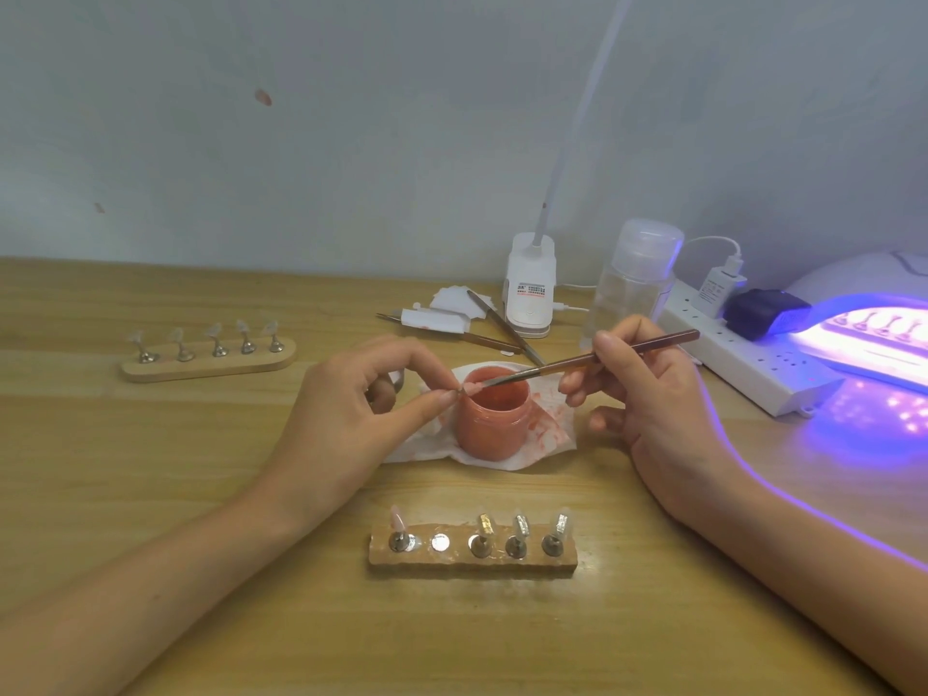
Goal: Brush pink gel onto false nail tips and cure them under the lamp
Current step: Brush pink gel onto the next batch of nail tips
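Nearest the person, a wooden holder lies crosswise on the bench. It carries four small metal stands, and the second spot from the left is a bare silver disc. The leftmost stand bears a pink-coated tip, while the three on the right look clear or glinting. Both forearms reach in on either side of this holder, leaving open bench between them. Beyond it, an open jar of pink gel sits on a pink-smeared paper towel. The left hand pinches a nail tip between thumb and forefinger just over the jar's near rim, its other fingers curled in. The right hand grips a slim brush like a pen, and the bristle end meets the held tip above the jar mouth. Farther left, well apart, a second wooden holder carries five clear tips, with bare bench around it. Behind the jar lie tweezers and slim tools among white pads. Next come a clip lamp's base and a clear bottle near the wall. At the right edge, a white power strip runs beside the curing lamp, which glows violet over another row of stands and crowds that side.
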Available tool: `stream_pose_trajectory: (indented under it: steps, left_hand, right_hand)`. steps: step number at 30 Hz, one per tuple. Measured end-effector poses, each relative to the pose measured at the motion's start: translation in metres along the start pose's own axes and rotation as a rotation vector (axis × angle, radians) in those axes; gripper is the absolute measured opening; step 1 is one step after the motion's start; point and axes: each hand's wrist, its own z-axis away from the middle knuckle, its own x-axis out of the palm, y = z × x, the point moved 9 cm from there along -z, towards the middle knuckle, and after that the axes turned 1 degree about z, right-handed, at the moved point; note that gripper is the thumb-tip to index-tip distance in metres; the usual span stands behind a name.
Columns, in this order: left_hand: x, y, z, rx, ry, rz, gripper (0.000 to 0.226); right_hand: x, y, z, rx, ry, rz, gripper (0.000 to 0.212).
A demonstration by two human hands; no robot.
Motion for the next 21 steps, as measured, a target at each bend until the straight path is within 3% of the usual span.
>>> stream_pose_trajectory:
  steps: [16, 21]
  left_hand:
    - [0.0001, 0.0006, 0.0001, 0.026, -0.008, 0.024, 0.001]
    - [0.0003, 0.0003, 0.0006, 0.027, -0.012, 0.007, 0.010]
  right_hand:
    - [0.0031, -0.0018, 0.0003, -0.018, -0.014, 0.036, 0.027]
    - [0.0027, -0.0041, 0.0006, -0.043, -0.029, 0.009, 0.024]
